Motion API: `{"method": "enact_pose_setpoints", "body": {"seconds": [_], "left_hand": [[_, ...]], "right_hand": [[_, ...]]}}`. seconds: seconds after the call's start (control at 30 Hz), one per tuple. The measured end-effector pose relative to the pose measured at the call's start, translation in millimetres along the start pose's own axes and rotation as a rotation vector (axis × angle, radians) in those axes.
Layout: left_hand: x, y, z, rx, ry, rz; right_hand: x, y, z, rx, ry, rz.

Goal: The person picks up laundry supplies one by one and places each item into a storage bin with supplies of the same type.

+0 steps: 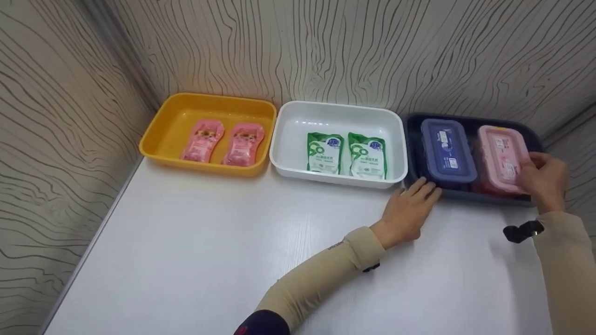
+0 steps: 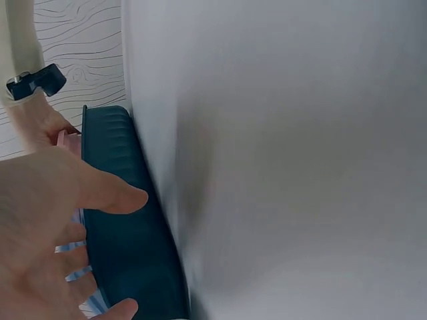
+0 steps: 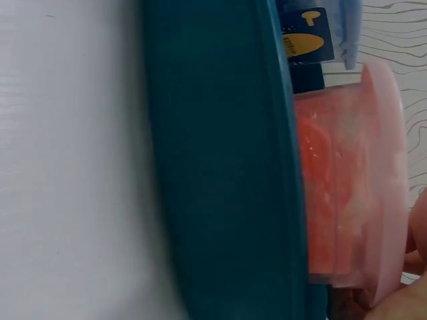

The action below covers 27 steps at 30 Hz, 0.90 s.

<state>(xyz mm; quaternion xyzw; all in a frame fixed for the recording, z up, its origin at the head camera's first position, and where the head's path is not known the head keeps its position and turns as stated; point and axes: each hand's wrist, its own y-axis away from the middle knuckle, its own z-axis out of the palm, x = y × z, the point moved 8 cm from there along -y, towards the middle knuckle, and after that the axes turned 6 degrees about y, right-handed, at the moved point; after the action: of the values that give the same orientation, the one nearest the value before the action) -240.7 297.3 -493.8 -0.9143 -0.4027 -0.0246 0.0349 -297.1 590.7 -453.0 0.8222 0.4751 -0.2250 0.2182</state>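
Note:
In the head view my right hand grips the right side of a food container with a pink lid. This container sits at the right in a dark blue tray. Reddish contents show through the clear wall of the pink-lidded container in the right wrist view. Beside it in the tray lies a food container with a blue lid. My left hand is at the tray's front left, its fingers extended over the rim. Thumb and fingers stand spread apart in the left wrist view.
Left of the dark tray stands a white tray with two green-and-white pouches. Further left is a yellow tray holding two pink pouches. The trays line up against a wood-patterned wall on a white table.

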Motion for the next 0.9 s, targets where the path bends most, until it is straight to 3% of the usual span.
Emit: {"method": "enact_pose_setpoints", "body": {"seconds": [0.33, 0.63, 0.9], "left_hand": [[0.6, 0.8, 4.1, -0.021, 0.009, -0.015], [-0.9, -1.3, 2.8, -0.038, 0.012, -0.015], [-5.1, -2.7, 7.4, -0.069, 0.012, 0.003]], "right_hand": [[3.3, -1.4, 5.3, -0.001, 0.003, -0.053], [8.6, -5.4, 6.6, -0.070, -0.073, -0.070], [-2.3, 0.9, 7.2, -0.042, 0.020, -0.169]]}}
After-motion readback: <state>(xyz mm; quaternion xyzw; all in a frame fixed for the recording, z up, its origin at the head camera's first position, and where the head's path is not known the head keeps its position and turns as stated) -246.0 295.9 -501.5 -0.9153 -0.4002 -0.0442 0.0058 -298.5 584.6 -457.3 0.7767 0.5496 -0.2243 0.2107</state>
